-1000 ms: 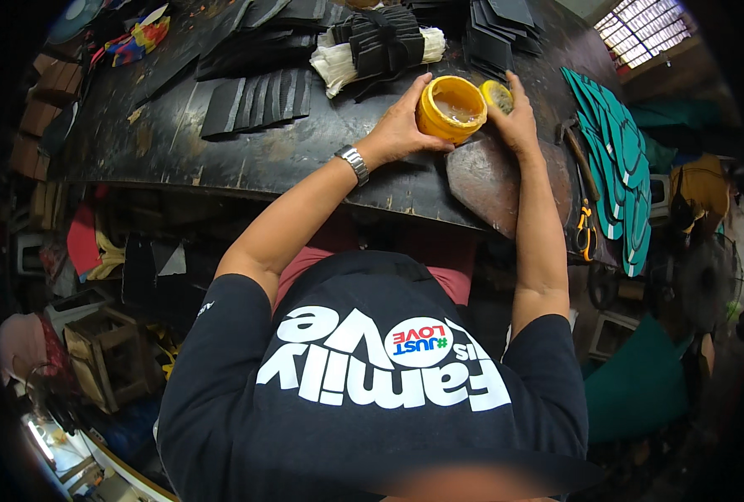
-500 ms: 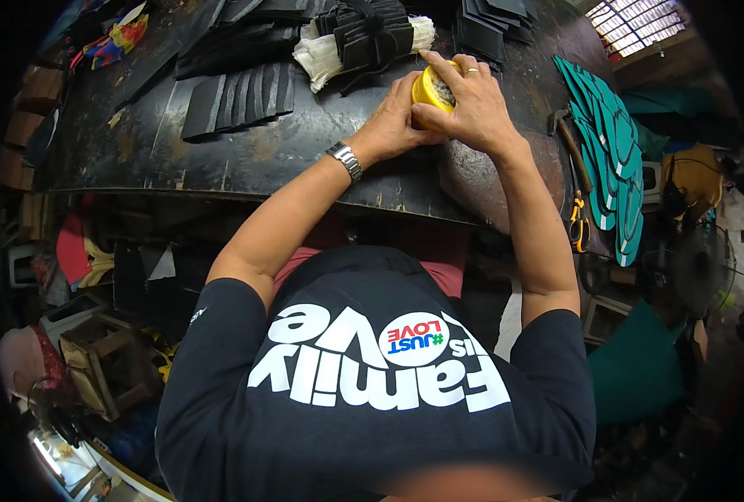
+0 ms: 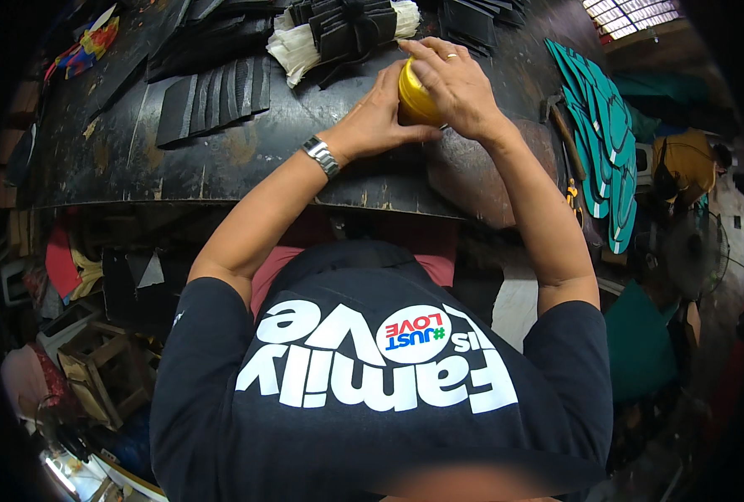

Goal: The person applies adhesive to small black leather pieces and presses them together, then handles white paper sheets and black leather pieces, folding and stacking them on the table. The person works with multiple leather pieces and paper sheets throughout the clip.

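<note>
Both hands' grip closed round yellow tub (image 3: 414,96) near worktable (image 3: 221,159) front edge, black strips (image 3: 213,100) leftward

A cluttered craft workshop: a scarred black workbench (image 3: 221,159) carries stacked black cut strips (image 3: 213,96) at eleven o'clock, teal sole-shaped cutouts (image 3: 606,142) at two o'clock, a hammer (image 3: 560,125) beside them, scraps and crates below.

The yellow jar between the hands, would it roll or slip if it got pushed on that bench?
The yellow jar looks round and smooth, so on its side it would probably roll. Both the left hand and right hand wrap it, suggesting it is rigid. It is likely light for its size.
</note>
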A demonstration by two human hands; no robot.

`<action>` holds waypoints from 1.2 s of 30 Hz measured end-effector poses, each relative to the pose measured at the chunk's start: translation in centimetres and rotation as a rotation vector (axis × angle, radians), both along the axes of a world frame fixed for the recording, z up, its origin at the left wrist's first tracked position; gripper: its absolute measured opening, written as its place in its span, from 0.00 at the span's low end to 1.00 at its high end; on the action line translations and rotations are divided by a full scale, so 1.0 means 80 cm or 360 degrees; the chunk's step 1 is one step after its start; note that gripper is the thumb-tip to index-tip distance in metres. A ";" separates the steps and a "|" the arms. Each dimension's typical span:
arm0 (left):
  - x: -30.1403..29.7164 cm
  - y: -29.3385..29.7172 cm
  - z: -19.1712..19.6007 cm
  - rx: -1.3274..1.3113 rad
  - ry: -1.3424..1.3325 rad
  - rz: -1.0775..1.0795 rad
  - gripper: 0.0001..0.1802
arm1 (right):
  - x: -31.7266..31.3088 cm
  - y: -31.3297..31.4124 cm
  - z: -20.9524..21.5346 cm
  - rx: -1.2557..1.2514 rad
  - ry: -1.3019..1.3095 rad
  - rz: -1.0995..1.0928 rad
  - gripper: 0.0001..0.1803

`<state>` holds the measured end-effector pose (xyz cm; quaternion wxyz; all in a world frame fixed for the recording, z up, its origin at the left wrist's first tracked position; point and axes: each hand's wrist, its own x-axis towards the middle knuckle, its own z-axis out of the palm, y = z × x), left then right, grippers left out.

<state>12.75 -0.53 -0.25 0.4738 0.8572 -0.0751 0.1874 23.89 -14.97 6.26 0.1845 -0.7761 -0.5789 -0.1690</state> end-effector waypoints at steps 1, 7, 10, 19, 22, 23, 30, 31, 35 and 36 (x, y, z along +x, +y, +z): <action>-0.001 -0.001 0.003 -0.0068 0.0015 0.0042 0.54 | 0.000 -0.001 -0.004 0.0035 0.0234 -0.0136 0.29; 0.042 -0.013 0.020 -0.0707 0.0147 0.0378 0.44 | 0.008 0.013 -0.012 0.0596 0.1332 -0.0295 0.51; 0.052 -0.018 0.016 -0.0708 0.0065 0.0513 0.36 | 0.022 0.011 -0.013 0.0790 0.1827 -0.0209 0.46; 0.065 -0.018 -0.007 -0.0882 -0.0125 0.0485 0.24 | 0.056 0.007 -0.047 0.0665 0.2142 -0.0210 0.27; 0.063 -0.019 -0.012 -0.0979 -0.0135 0.0434 0.22 | 0.059 0.016 -0.058 0.0708 0.1807 -0.0306 0.33; 0.062 -0.018 -0.013 -0.1011 -0.0123 0.0419 0.22 | 0.057 0.012 -0.062 0.0754 0.1909 -0.0274 0.30; 0.065 -0.014 -0.009 -0.1112 -0.0095 0.0355 0.22 | 0.069 0.025 -0.072 0.0664 0.1000 -0.0273 0.24; 0.066 -0.016 -0.008 -0.1131 -0.0098 0.0329 0.22 | 0.067 0.025 -0.070 0.0680 0.1159 -0.0341 0.24; 0.069 -0.014 -0.004 -0.1111 -0.0111 0.0276 0.22 | 0.039 0.020 -0.045 0.0909 0.0773 -0.0541 0.31; 0.069 -0.013 -0.005 -0.1079 -0.0151 0.0267 0.22 | 0.025 0.008 -0.038 0.0810 0.0793 -0.0547 0.37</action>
